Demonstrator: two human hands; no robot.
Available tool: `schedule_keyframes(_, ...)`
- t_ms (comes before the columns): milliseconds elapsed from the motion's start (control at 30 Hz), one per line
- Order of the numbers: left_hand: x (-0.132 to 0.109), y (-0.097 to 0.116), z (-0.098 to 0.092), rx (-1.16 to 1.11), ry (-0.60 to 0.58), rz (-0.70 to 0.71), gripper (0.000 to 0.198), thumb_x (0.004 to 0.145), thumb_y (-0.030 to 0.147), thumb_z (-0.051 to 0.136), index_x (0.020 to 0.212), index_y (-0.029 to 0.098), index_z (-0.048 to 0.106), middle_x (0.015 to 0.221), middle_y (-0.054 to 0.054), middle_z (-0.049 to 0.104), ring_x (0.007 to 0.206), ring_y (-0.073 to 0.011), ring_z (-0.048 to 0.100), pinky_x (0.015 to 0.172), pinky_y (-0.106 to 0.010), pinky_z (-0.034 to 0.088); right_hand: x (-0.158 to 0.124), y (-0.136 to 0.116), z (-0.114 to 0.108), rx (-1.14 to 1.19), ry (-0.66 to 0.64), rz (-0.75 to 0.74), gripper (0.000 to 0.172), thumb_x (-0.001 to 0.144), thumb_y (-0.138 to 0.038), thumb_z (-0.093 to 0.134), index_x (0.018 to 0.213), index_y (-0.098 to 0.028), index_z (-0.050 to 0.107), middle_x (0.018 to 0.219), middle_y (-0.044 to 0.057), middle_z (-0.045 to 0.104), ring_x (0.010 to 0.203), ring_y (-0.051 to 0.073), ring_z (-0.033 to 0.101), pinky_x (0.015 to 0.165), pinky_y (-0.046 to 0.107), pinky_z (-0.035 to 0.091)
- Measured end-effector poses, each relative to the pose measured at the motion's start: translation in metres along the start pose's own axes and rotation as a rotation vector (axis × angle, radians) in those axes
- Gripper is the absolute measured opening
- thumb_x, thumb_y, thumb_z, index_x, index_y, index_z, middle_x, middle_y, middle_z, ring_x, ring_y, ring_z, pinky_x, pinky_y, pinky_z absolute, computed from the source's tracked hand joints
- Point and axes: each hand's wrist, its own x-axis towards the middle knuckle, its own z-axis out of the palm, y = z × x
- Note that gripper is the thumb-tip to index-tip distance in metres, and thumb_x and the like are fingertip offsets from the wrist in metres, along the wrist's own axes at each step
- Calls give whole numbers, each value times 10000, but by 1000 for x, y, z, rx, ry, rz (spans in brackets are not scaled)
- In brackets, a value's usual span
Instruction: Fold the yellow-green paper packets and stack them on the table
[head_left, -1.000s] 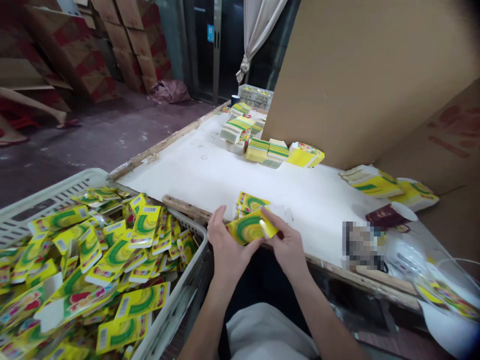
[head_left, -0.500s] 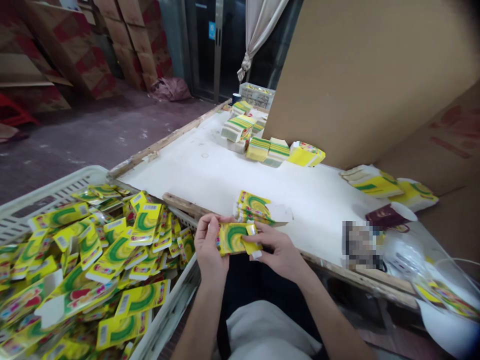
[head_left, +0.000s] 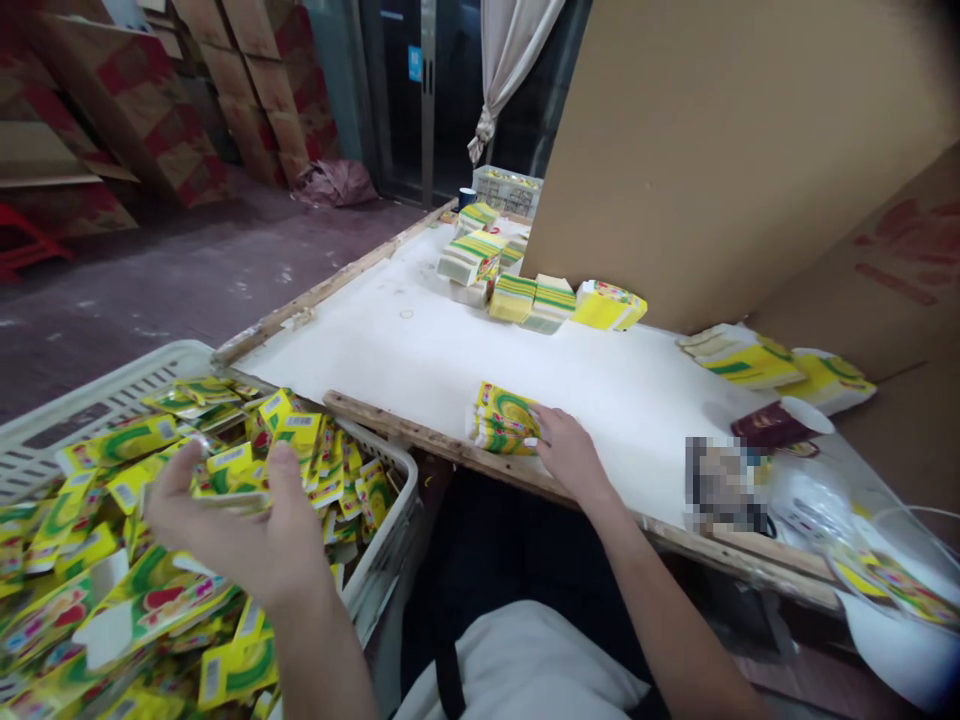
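My left hand (head_left: 240, 530) is over the white plastic basket (head_left: 409, 480) on the left, thumb and fingers spread apart. Small yellow-and-green cartons (head_left: 247, 468) fill the basket and lie just beyond those fingers; one partly shows between thumb and fingers, apparently loose. At the near edge of the white table, my right hand (head_left: 566, 450) has its fingertips closed on the right end of a small pile of flat yellow cartons (head_left: 504, 415). How many cartons it pinches is hidden.
Bundled flat cartons (head_left: 514, 297) stand farther back on the table (head_left: 360, 340). A large cardboard sheet (head_left: 712, 150) rises behind them. To the right are more carton bundles (head_left: 742, 358), a dark red paper cup (head_left: 776, 425) and clear plastic (head_left: 814, 510). A wooden strip (head_left: 390, 425) edges the table.
My left hand has gone from the table edge to above the basket and spread its fingers, leaving the carton there. My right hand has let go of that carton and reached the pile.
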Motion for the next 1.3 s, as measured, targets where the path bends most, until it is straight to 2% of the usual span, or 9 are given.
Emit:
schedule_keyframes(100, -15, 1, 12, 91, -127, 89, 505, 684, 252, 689, 1149, 160, 513, 1150, -91, 520, 1134, -242, 449, 1024, -413, 293, 0, 6, 6, -31, -12, -12, 410, 670, -16, 510, 1040, -175, 583, 935, 91, 622, 900, 242, 561, 815, 397, 440)
schedule_keyframes(233, -47, 1, 41, -174, -528, -168, 347, 752, 305, 614, 1073, 195, 542, 1097, -69, 565, 1053, -203, 523, 940, -372, 398, -3, 1, 3, -33, 26, 13, 432, 648, -65, 552, 1068, -163, 523, 946, 91, 576, 882, 249, 534, 797, 408, 443)
schedule_keyframes(433, -85, 4, 63, -619, -811, -501, 522, 710, 374, 653, 1161, 200, 455, 1164, -100, 541, 1092, -214, 520, 897, -339, 436, -22, -39, -6, 426, -30, 156, 505, 624, -147, 650, 1060, -206, 402, 767, -30, 495, 638, 140, 514, 608, 282, 462)
schedule_keyframes(500, -95, 13, 63, -760, -787, -634, 515, 712, 468, 617, 1132, 204, 481, 1089, -90, 580, 997, -214, 571, 834, -336, 468, -33, -58, -4, 638, -183, 98, 490, 622, -120, 639, 1040, -225, 407, 741, -50, 481, 608, 114, 501, 568, 242, 445)
schedule_keyframes(633, -102, 28, 61, -945, -514, -752, 480, 731, 659, 417, 878, 221, 548, 749, -28, 578, 726, -182, 583, 648, -312, 489, -52, -86, 1, 1053, -335, 82, 437, 636, -129, 648, 999, -231, 426, 807, -33, 488, 641, 92, 497, 563, 204, 432)
schedule_keyframes(800, -96, 21, 61, -947, -392, -781, 457, 719, 663, 457, 736, 208, 504, 620, 21, 434, 535, -104, 446, 527, -240, 433, -57, -94, 3, 941, -465, 48, 549, 598, -198, 732, 1089, -224, 488, 866, -10, 548, 743, 135, 518, 641, 245, 441)
schedule_keyframes(967, -101, 11, 62, -869, -571, -717, 611, 634, 759, 451, 873, 202, 534, 734, -2, 526, 640, -130, 534, 594, -254, 470, -48, -75, 7, 957, -329, 126, 334, 660, -187, 671, 974, -203, 560, 758, -27, 568, 650, 120, 515, 604, 240, 426)
schedule_keyframes(1133, -97, 15, 60, -684, -614, -567, 238, 799, 420, 543, 849, 195, 603, 774, 6, 625, 743, -135, 586, 707, -241, 472, -39, -54, 3, 917, -166, 108, 41, 727, -210, 625, 765, -198, 620, 708, -16, 597, 645, 138, 548, 597, 246, 445)
schedule_keyframes(1300, -84, 23, 52, -530, -513, -344, 228, 821, 275, 540, 1027, 185, 579, 1003, -48, 616, 953, -182, 583, 867, -307, 451, -30, -42, -13, 447, 178, -129, 185, 791, -158, 544, 857, -236, 698, 748, 19, 616, 698, 170, 559, 632, 297, 466)
